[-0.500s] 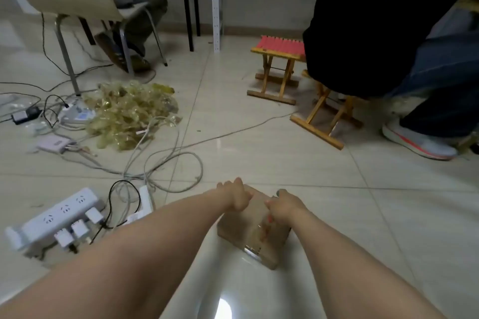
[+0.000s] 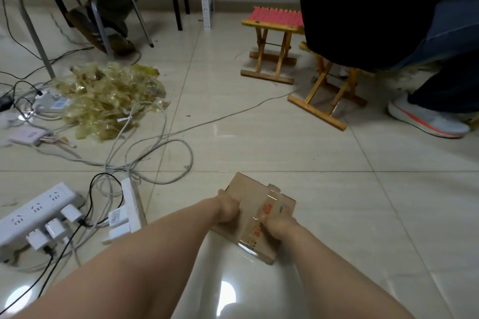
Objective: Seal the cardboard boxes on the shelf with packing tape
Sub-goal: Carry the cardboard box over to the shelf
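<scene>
A small flat cardboard box [image 2: 248, 194] lies on the tiled floor in front of me. A strip of clear tape [image 2: 261, 217] with red print runs across its top. My left hand [image 2: 229, 208] grips the box's left edge with curled fingers. My right hand [image 2: 278, 225] is curled on the near right part of the top, over the tape. Its fingertips are hidden from me, and no tape roll is in view.
A white power strip [image 2: 33, 215] with plugs and tangled cables [image 2: 145, 160] lies to the left. Beyond it sits a pile of crumpled yellowish tape [image 2: 108, 101]. Two wooden folding stools [image 2: 272, 41] stand far right, with a seated person's shoe [image 2: 425, 119] beside them. Chair legs [image 2: 33, 33] stand far left.
Both hands have drawn back toward me along the box, uncovering its far end and the taped top. The box stays on the floor.
</scene>
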`<state>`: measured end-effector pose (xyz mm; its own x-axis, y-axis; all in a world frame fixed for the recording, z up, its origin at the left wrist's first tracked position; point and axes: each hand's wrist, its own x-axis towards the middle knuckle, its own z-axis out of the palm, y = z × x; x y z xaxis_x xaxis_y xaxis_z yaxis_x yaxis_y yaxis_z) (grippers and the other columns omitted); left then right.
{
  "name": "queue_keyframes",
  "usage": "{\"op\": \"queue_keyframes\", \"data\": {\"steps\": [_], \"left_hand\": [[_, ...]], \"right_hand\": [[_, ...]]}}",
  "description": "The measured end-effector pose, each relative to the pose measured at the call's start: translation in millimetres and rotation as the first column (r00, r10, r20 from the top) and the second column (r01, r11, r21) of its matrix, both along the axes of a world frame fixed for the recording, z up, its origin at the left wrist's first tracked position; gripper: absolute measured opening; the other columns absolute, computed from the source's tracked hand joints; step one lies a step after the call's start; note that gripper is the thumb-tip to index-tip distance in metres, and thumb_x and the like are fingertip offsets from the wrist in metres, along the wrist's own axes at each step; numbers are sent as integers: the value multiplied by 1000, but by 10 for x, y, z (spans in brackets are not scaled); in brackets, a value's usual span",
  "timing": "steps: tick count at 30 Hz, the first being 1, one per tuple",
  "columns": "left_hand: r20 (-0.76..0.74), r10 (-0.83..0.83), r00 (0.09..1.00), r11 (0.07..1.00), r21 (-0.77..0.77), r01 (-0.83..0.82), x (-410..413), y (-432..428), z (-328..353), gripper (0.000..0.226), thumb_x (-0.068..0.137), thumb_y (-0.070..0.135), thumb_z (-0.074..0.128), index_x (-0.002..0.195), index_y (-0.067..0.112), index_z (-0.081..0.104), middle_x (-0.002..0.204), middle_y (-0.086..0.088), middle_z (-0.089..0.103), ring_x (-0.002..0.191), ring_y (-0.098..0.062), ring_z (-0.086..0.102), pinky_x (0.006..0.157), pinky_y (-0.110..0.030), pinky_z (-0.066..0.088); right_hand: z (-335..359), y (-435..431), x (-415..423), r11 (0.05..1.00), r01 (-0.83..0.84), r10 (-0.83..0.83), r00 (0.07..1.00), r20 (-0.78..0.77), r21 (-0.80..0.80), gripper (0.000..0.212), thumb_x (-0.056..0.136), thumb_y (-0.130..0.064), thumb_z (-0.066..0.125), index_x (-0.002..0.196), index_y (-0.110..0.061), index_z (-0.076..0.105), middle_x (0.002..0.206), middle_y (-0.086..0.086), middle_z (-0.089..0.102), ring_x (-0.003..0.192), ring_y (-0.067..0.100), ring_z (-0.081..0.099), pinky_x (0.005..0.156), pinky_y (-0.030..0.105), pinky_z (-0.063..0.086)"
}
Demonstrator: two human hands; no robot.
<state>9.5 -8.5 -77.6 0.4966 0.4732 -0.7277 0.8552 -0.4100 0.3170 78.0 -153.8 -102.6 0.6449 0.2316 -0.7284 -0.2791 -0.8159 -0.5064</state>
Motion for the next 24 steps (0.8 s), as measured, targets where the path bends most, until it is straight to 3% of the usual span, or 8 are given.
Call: {"op": "queue_keyframes", "data": {"steps": [2,4,7,10,13,16,19,24], "left_hand": [[-28,23,999,1000,-9,-24,11,-5,-9,73,105,43,38,158,3,8,161,-20,26,146,-37,30,119,-43,27],[-16,86,996,996,-4,-86,74,9,36,70,100,36,50,155,4,22,153,-19,41,138,-36,43,114,-44,36],[-39,-22,999,998,-55,19,130,17,223,34,102,27,49,127,5,55,125,-13,59,118,-29,59,105,-36,47],[-109,-188,976,982,-25,187,99,86,366,23,104,26,51,99,5,61,103,-10,62,90,-20,60,84,-20,52],[-151,-157,976,962,199,186,3,306,159,55,102,37,51,146,5,40,149,-21,39,135,-38,41,113,-48,36],[-156,54,986,979,201,-22,-89,468,-21,72,101,30,43,158,9,5,164,-21,4,150,-41,12,121,-53,19],[-57,109,992,989,104,-102,-125,525,-279,72,99,28,41,157,8,4,162,-18,19,149,-36,21,121,-49,23],[23,252,967,968,9,-253,-306,456,-188,70,103,36,47,155,-2,18,160,-19,28,146,-33,32,118,-40,31]], "right_hand": [[-58,11,-55,993,114,-112,993,-47,36,102,83,-33,67,159,-13,0,145,11,50,126,31,54,107,34,44],[-304,36,73,976,214,-214,977,-25,42,108,66,-38,68,154,-14,10,135,10,57,120,32,58,103,41,50],[77,111,7,961,267,-258,959,-113,73,57,75,-25,65,126,-8,48,107,11,62,95,25,62,83,35,57],[197,123,-26,985,161,-149,976,-160,61,19,95,-14,57,114,-11,57,97,7,55,87,23,52,78,31,43],[79,225,-11,988,142,-137,986,-93,55,35,95,-15,58,129,-5,58,108,9,51,102,29,54,85,34,44],[-5,309,-12,983,161,-151,982,-115,85,26,95,-8,53,120,-7,60,97,6,56,88,23,57,75,26,46],[-59,366,-108,963,241,-222,963,-151,123,11,99,-8,47,105,-10,56,81,3,53,69,15,50,58,19,38],[-67,351,-266,941,300,-245,923,-296,159,12,95,-6,57,95,-7,69,91,14,73,77,27,69,64,32,59]]}}
